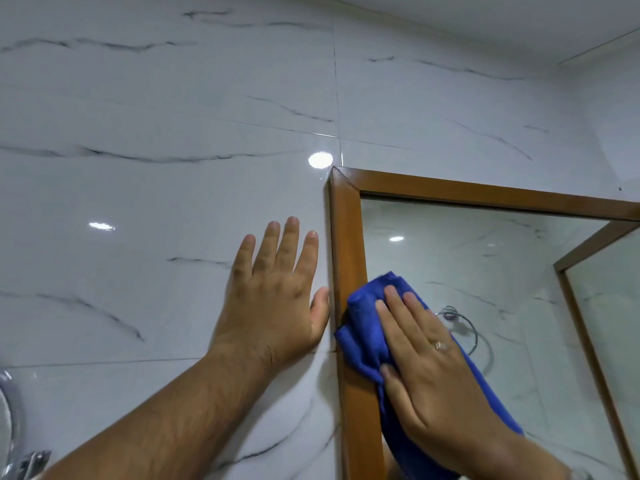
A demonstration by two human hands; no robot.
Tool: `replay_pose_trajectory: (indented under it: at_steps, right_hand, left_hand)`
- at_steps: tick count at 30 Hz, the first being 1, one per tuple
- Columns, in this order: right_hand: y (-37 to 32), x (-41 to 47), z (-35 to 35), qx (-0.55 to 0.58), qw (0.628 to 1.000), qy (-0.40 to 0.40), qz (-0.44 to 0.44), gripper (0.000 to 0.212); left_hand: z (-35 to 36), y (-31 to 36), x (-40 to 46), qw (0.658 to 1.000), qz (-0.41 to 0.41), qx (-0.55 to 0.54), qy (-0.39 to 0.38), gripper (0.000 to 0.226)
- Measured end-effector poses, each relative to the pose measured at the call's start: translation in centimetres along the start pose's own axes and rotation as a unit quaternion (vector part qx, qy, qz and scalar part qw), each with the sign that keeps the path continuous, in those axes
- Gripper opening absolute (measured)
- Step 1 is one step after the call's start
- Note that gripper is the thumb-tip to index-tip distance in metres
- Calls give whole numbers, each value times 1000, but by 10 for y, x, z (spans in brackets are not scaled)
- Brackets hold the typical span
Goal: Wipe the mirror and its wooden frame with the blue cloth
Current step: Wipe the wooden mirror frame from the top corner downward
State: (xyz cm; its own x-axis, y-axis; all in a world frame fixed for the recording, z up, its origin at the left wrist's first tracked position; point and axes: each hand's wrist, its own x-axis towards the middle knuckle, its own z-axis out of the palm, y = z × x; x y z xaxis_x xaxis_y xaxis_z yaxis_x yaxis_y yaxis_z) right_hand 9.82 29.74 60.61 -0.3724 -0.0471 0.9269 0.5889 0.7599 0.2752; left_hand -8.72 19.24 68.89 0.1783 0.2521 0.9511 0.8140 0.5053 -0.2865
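A mirror [467,258] in a brown wooden frame [346,237] hangs on the white marble wall, its top-left corner near the centre of view. My right hand [426,362] presses a folded blue cloth [363,327] flat against the glass and the inner edge of the frame's left side. The cloth trails down under my palm and wrist. My left hand [277,292] lies flat on the wall tiles just left of the frame, fingers spread, thumb touching the frame's outer edge. It holds nothing.
Glossy marble tiles [156,168] cover the wall, with ceiling light glare on them. Chrome fittings [10,417] show at the lower left edge. The mirror reflects a chrome towel ring [464,327] and another framed panel [595,258] at right.
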Motion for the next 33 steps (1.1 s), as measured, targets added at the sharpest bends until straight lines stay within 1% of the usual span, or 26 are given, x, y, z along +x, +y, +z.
replay_pose_trajectory:
  at_steps: [2, 5, 8, 10, 13, 15, 17, 19, 21, 22, 23, 26, 28, 30, 33]
  right_hand:
    - [9, 35, -10, 3, 1000, 9, 2, 64]
    - [21, 106, -28, 6, 998, 44, 46, 63]
    - [19, 124, -29, 8, 996, 62, 63, 61]
    - [11, 95, -21, 39, 995, 71, 55, 61]
    - [-3, 14, 3, 60, 996, 53, 35, 65]
    - [-14, -47, 23, 6, 999, 37, -15, 55]
    - [-18, -88, 30, -72, 996, 0, -52, 43]
    - [-6, -93, 21, -90, 990, -36, -103, 42]
    - [8, -63, 4, -69, 986, -49, -144, 50]
    - [15, -39, -3, -50, 988, -44, -139, 55]
    - [22, -8, -9, -31, 993, -31, -110, 60]
    - [28, 91, -27, 9, 999, 36, 7, 61]
    - [32, 135, -36, 4, 998, 58, 32, 61]
    - [34, 147, -34, 6, 996, 76, 43, 61]
    - [20, 113, -21, 26, 993, 97, 61, 61]
  left_hand:
    - [0, 0, 0, 1000, 2, 4, -2, 76]
    - [0, 1, 0, 1000, -2, 2, 0, 75]
    - [1, 0, -1, 1000, -1, -4, 8, 73]
    - [1, -1, -2, 1000, 0, -8, 13, 73]
    - [1, 0, -2, 1000, 1, -6, 9, 74]
    - [1, 0, -3, 1000, -1, -3, 8, 74]
    - [1, -1, -2, 1000, 0, -1, 12, 74]
    - [0, 0, -3, 1000, 0, -4, 13, 74]
    - [0, 0, -2, 1000, 0, -8, 10, 74]
    - [0, 1, -2, 1000, -1, -10, 7, 74]
    - [0, 1, -2, 1000, -2, -10, 4, 75]
    - [2, 0, -1, 1000, -3, -9, 7, 75]
    - [2, -1, -1, 1000, -3, -9, 10, 75]
    - [3, -1, 0, 1000, -4, -10, 15, 75]
    - [2, -1, 0, 1000, -2, -9, 16, 74]
